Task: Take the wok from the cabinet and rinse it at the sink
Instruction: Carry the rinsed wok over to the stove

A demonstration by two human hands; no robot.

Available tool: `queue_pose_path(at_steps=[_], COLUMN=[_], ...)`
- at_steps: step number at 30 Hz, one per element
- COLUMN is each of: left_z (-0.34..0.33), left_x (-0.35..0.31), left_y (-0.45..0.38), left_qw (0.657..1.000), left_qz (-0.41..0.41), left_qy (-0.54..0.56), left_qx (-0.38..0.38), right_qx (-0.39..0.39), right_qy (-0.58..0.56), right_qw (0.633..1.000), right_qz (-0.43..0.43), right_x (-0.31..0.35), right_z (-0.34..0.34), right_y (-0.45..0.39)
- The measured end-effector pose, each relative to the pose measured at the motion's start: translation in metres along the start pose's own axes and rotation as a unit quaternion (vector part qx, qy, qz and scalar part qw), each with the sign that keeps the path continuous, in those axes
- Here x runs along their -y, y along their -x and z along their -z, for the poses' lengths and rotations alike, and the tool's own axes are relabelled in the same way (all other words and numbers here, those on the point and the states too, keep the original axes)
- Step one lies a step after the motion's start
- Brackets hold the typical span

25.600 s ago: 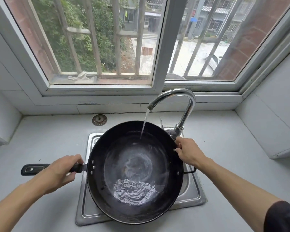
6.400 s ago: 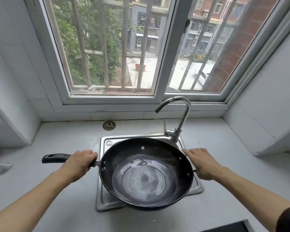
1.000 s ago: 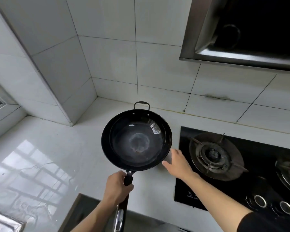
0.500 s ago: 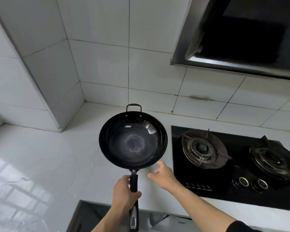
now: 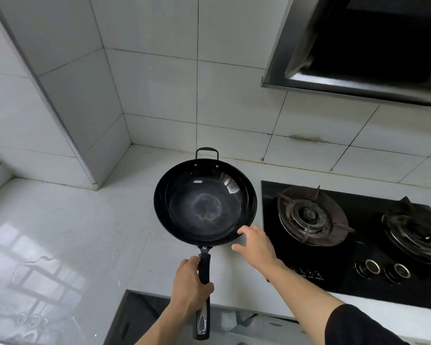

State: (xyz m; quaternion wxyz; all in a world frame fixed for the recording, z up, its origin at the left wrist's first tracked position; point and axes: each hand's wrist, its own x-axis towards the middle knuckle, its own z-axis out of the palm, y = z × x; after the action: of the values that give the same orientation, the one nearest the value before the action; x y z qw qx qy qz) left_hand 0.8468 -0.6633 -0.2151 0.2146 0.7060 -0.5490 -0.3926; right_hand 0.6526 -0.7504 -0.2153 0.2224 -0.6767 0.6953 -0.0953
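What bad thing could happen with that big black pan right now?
The wok is carried mostly by the left hand gripping its long handle; the right hand only touches the rim with open fingers, so the wok could tip or slip. It also hangs close beside the gas stove, so a swing might knock the burner grate. Any leftover rinse water could drip onto the countertop.

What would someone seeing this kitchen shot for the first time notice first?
The black wok at the centre of the frame, over the pale countertop, draws the eye first. The left hand grips its long handle while the open right hand touches its near right rim. Next comes the black gas hob to the right with two burners, under the steel range hood at top right.
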Motion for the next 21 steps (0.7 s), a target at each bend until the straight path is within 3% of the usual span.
queue_pose_path(at_steps=[9, 21], left_z=[-0.016, -0.043], left_x=[-0.017, -0.038], left_y=[-0.004, -0.017], left_qw=[0.999, 0.999], left_qz=[-0.006, -0.027], left_qy=[-0.047, -0.016], left_qx=[0.009, 0.029], right_qx=[-0.024, -0.04], right_qy=[0.009, 0.007], right_qw=[1.0, 0.999], right_qz=[0.009, -0.022], right_x=[-0.015, -0.052], right_z=[0.008, 0.03], right_y=[-0.008, -0.016])
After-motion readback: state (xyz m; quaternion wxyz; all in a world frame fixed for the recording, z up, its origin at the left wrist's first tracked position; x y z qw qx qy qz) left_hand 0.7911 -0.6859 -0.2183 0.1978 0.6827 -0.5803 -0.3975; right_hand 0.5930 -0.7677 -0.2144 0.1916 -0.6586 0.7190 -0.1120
